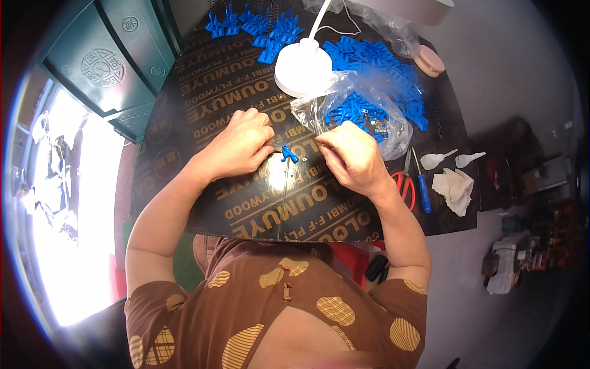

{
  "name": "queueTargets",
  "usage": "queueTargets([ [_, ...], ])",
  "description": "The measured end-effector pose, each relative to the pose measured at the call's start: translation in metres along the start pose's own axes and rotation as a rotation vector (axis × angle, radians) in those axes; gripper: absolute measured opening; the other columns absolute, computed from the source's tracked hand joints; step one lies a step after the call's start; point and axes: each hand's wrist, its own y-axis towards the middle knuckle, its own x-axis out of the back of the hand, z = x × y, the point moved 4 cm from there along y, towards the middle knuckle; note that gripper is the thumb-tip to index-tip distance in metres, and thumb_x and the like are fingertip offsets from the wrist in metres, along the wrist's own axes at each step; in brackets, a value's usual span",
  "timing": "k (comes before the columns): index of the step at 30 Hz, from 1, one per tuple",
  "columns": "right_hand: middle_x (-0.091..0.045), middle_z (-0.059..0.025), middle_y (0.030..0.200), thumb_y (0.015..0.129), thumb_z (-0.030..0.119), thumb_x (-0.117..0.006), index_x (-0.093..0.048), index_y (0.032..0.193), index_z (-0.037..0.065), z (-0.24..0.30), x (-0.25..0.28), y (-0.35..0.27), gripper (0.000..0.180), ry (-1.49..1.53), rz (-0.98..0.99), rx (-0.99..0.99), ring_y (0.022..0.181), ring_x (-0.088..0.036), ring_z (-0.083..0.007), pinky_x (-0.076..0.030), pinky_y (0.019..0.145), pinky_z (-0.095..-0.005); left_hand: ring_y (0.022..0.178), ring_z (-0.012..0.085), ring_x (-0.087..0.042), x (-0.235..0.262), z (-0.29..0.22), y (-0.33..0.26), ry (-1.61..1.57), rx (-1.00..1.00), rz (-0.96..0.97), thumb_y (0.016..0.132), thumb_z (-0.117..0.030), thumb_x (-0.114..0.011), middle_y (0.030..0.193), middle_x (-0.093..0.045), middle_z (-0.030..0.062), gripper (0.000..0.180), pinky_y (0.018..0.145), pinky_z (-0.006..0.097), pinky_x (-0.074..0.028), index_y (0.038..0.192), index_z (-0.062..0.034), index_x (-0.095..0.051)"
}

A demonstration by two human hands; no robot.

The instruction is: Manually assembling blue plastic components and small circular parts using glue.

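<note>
My left hand (241,145) is curled on the dark printed tabletop, its thumb and finger pressed together beside a small blue plastic part (289,154). Whatever those fingers hold is too small to make out. A thin wire-like line runs from the blue part toward the near table edge, and a tiny pale piece (304,160) lies at its right. My right hand (354,158) is closed in a pinch at the near edge of a clear plastic bag (396,132); what it grips is hidden. Blue parts and small metal bits (364,117) show in the bag.
A white lamp base (303,66) stands beyond my hands. Blue parts (375,54) are heaped behind the bag, with more blue pieces (273,31) at the far edge. To the right lie red-handled scissors (402,184), a blue screwdriver (424,194), white squeeze bulbs (432,161) and a cloth (453,190).
</note>
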Motion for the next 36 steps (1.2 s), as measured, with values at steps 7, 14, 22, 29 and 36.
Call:
queueTargets([
  [7, -0.059, -0.0113, 0.073, 0.071, -0.003, -0.070, -0.062, 0.088, -0.001, -0.001, 0.001, -0.001, 0.019, -0.009, 0.000, 0.001, 0.066, -0.058, -0.0270, -0.048, 0.060, -0.0352, 0.087, 0.0259, -0.046, -0.001, 0.001, 0.000, -0.016, -0.022, -0.041, 0.078, -0.006, -0.063, 0.083, -0.050, 0.0098, 0.009, 0.081, 0.037, -0.036, 0.073, -0.0019, -0.056],
  [14, -0.060, -0.0109, 0.072, 0.072, -0.001, -0.070, -0.062, 0.087, 0.000, -0.003, 0.002, -0.003, 0.017, -0.013, -0.005, -0.001, 0.066, -0.059, -0.0263, -0.049, 0.059, -0.0347, 0.086, 0.0269, -0.048, -0.002, -0.008, 0.001, 0.007, -0.065, -0.073, 0.071, -0.005, -0.066, 0.081, -0.049, 0.0106, 0.013, 0.083, 0.037, -0.037, 0.067, -0.0027, -0.053],
  [22, -0.058, -0.0081, 0.069, 0.071, 0.004, -0.071, -0.061, 0.078, 0.003, 0.005, -0.009, -0.005, 0.012, 0.026, 0.161, 0.013, 0.064, -0.058, -0.0255, -0.048, 0.057, -0.0351, 0.087, 0.0271, -0.048, -0.004, -0.010, -0.001, 0.031, -0.094, -0.067, 0.068, -0.005, -0.068, 0.081, -0.049, 0.0111, 0.016, 0.085, 0.038, -0.038, 0.065, -0.0031, -0.053],
  [29, -0.059, -0.0074, 0.069, 0.071, 0.004, -0.070, -0.062, 0.078, 0.004, 0.000, -0.004, -0.005, 0.011, 0.011, 0.107, -0.017, 0.064, -0.058, -0.0252, -0.048, 0.057, -0.0350, 0.085, 0.0291, -0.048, 0.014, -0.013, 0.000, -0.031, -0.090, 0.067, 0.061, -0.024, -0.081, 0.077, -0.048, 0.0109, 0.036, 0.090, 0.040, -0.037, 0.066, -0.0044, -0.050],
  [36, -0.060, -0.0086, 0.068, 0.073, 0.003, -0.070, -0.062, 0.076, 0.003, -0.002, -0.002, -0.005, 0.009, 0.008, 0.113, -0.030, 0.063, -0.059, -0.0261, -0.049, 0.057, -0.0347, 0.085, 0.0304, -0.049, 0.004, -0.012, -0.001, 0.068, -0.122, 0.002, 0.052, -0.054, -0.082, 0.076, -0.049, 0.0116, 0.061, 0.100, 0.045, -0.034, 0.069, -0.0035, -0.051],
])
